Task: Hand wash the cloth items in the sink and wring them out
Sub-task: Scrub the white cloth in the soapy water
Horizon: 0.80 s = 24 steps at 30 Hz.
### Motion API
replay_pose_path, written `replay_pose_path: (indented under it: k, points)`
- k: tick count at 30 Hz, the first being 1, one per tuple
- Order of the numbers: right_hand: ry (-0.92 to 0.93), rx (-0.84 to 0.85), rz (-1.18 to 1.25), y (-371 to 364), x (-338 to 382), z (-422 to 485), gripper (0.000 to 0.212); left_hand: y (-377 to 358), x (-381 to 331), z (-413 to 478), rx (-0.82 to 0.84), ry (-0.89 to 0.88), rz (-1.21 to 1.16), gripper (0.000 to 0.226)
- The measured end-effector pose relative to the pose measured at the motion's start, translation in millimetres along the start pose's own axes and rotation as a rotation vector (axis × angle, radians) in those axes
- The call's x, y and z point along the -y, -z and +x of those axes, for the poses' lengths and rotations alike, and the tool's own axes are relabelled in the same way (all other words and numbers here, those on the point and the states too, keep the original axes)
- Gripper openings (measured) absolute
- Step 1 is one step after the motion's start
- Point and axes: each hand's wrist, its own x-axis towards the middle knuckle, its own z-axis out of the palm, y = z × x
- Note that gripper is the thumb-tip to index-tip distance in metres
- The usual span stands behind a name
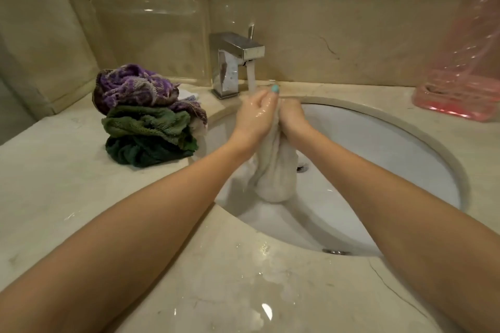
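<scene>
White cloth — soaked, limp, heavy with water, slippery; left hand and right hand grip its bunched top under the tap. Best held there.

A mirror-bright metal faucet stands over a glossy white ceramic sink set in a polished, veined stone worktop, wet in patches. The white cloth is soaked, limp fabric; the stacked towels are rough, matt terry; the pink rack, translucent plastic.

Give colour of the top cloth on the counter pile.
Top cloth: purple with pale streaks; head view.
</scene>
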Motion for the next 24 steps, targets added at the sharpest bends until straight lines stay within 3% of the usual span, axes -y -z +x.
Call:
replay_pose_path:
  k: [3, 6, 10, 14, 19, 24]
  points:
    - [0.132, -0.041, 0.051, -14.0, 5.2, -12.7, 0.038, 8.9, 8.8, 15.6, -0.152, 0.188, -0.027, 0.034]
    - [0.328, -0.002, 0.085, -27.4, 17.6, -24.0, 0.049, 19.6, 16.1, 26.7, -0.209, 0.424, -0.215, 0.032]
    - [0.211, -0.087, 0.009, -17.0, 14.0, -11.1, 0.047, 12.3, 1.9, 12.1, -0.119, 0.332, -0.221, 0.035]
    - [0.04, -0.119, -0.046, -3.9, -2.6, -2.9, 0.043, -0.5, -3.2, 2.8, 0.026, 0.143, -0.024, 0.038]
    - [0.304, -0.035, 0.041, -28.3, 14.7, -23.7, 0.047, 19.2, 13.9, 27.1, -0.133, 0.434, -0.132, 0.028]
    - [0.205, -0.092, -0.079, 3.2, 6.1, -4.2, 0.046, 4.8, 2.4, 10.5, 0.042, 0.441, -0.249, 0.039]
